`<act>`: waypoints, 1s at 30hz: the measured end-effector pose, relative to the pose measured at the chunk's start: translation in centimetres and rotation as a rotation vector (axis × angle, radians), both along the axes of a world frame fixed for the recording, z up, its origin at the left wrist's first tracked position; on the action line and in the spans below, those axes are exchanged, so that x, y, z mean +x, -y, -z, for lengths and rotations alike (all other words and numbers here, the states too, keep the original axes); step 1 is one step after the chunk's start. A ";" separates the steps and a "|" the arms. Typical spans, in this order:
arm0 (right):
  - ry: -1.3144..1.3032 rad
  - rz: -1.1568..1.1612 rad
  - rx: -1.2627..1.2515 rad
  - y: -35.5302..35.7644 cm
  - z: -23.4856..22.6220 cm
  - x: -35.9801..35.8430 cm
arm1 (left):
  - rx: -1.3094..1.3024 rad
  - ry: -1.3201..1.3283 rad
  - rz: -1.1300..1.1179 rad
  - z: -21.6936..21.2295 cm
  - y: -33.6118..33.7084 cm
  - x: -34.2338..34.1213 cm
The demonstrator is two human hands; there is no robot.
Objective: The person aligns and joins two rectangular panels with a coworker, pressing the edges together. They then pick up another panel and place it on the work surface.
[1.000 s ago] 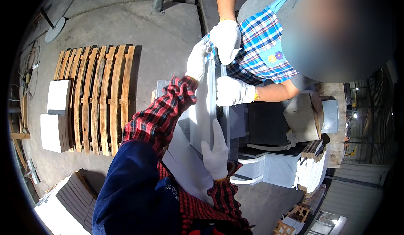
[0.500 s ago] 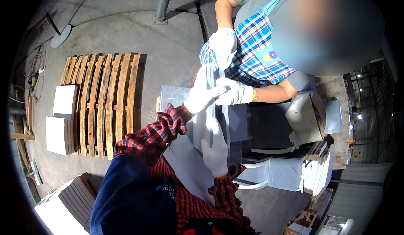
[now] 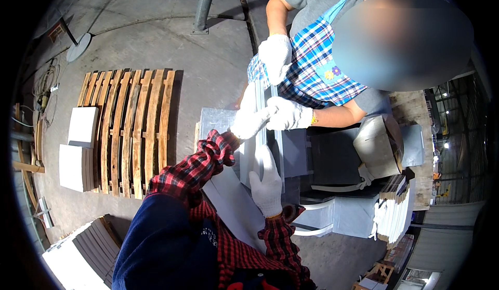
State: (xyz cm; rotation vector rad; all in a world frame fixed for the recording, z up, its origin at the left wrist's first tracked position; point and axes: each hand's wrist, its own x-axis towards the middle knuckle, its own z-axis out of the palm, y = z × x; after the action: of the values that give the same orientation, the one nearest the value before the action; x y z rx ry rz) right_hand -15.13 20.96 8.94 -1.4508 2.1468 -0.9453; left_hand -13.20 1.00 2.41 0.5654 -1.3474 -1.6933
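Observation:
My left hand, in a white knit glove, lies on a long light-grey strip-like panel. Its fingers stretch along the panel's left side, and the thumb points across toward the co-worker's hand. Nearer to me, my right hand, also in a white glove, rests on the same panel with fingers stretched forward and thumb apart. Opposite me, a co-worker in a blue checked apron has one gloved hand at the panel's far end. The co-worker's other gloved hand touches its right side, close to my left thumb.
A wooden pallet lies on the concrete floor at left, beside stacked white boards. More boards are piled at lower left. To the right stand a white curved frame, a bent cardboard sheet and a board stack.
The whole view has shifted slightly. My left hand bends a little more at the wrist; both pairs of hands stay at nearly the same places on the panel.

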 end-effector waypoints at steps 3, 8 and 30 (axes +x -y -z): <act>-0.022 -0.007 -0.005 0.1 0.1 0.0 | -0.001 0.021 -0.010 -0.2 0.1 0.0; -0.024 -0.013 -0.007 0.1 0.3 0.1 | -0.002 0.015 -0.009 0.0 0.2 0.2; -0.019 -0.015 0.021 0.1 -0.3 0.0 | -0.078 -0.086 -0.047 1.2 0.1 -0.7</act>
State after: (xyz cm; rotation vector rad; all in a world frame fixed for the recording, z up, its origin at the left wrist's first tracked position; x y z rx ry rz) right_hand -15.11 20.86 9.27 -1.4691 2.1499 -0.9045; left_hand -13.86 0.85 1.24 0.4712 -1.3226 -1.6015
